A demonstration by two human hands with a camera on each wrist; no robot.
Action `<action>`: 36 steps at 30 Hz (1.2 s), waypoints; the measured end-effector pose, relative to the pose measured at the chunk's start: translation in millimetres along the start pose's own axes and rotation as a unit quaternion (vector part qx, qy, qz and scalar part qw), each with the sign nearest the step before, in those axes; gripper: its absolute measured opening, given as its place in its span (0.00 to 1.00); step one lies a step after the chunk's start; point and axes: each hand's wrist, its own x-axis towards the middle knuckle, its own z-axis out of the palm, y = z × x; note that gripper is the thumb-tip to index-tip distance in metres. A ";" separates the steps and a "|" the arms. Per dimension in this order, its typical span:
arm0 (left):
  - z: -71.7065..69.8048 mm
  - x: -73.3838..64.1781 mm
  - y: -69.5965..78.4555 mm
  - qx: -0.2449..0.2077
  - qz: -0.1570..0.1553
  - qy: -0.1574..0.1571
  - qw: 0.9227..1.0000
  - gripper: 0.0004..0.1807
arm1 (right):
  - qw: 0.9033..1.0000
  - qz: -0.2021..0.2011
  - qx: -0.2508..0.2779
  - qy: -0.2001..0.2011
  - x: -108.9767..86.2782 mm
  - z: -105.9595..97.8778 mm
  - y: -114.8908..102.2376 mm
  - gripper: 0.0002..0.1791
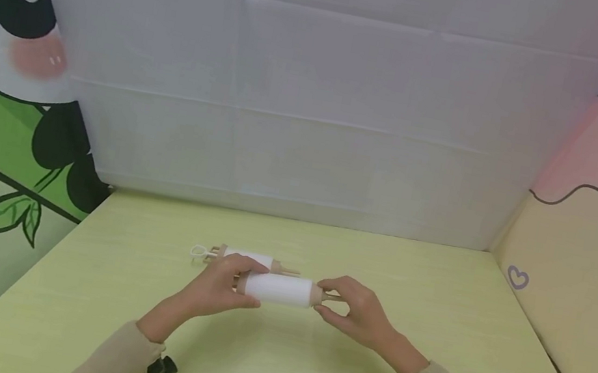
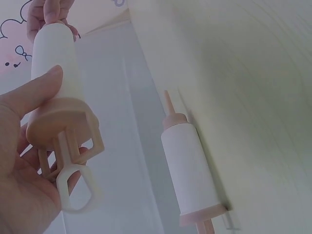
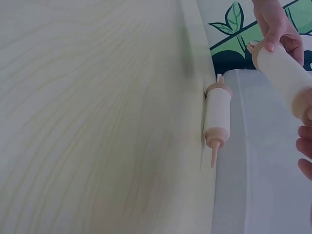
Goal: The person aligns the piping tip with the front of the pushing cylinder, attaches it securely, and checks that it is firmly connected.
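Observation:
Two look-alike syringes with white barrels, beige ends, thin nozzles and ring-ended plungers are in view. One syringe (image 1: 281,290) is held level above the table between both hands, its nozzle to the right. My left hand (image 1: 213,288) grips it around the plunger end; in the left wrist view the thumb (image 2: 46,87) lies along the barrel, with the plunger ring (image 2: 78,187) sticking out behind. My right hand (image 1: 360,315) pinches the beige nozzle end (image 1: 315,295) between thumb and fingers. Just behind, the second syringe (image 1: 249,257) lies on the table, partly covered by the left hand.
The pale yellow wood-grain table (image 1: 382,260) runs back to a white cloth wall (image 1: 311,116). A painted panel (image 1: 2,150) stands on the left, and a pink and cream one (image 1: 587,274) on the right. Each sleeve carries a small black wrist camera (image 1: 162,369).

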 end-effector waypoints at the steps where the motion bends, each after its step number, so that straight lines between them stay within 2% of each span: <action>1: -0.1 -0.2 0.1 0.000 0.001 0.000 1.000 0.25 | 1.000 0.003 -0.003 -0.001 0.1 -0.3 -0.1 0.19; 5: -0.4 -0.6 -0.5 0.002 0.004 0.002 1.000 0.25 | 1.000 -0.002 -0.006 0.001 0.4 -0.5 -0.9 0.21; 12: -0.6 0.1 -0.4 -0.001 -0.002 0.000 1.000 0.25 | 1.000 -0.021 -0.004 0.006 1.9 -0.2 -1.6 0.15; 18: -0.5 -0.6 -0.2 0.003 -0.002 0.002 1.000 0.25 | 1.000 -0.024 0.010 0.010 2.7 0.8 -0.3 0.15; 28: -0.8 -1.1 1.1 -0.006 -0.005 -0.004 1.000 0.25 | 1.000 -0.011 -0.004 -0.004 2.1 0.5 -1.2 0.15; 36: -1.3 0.4 1.2 -0.013 0.001 -0.006 1.000 0.24 | 1.000 -0.029 0.012 0.001 3.3 -0.1 -0.5 0.15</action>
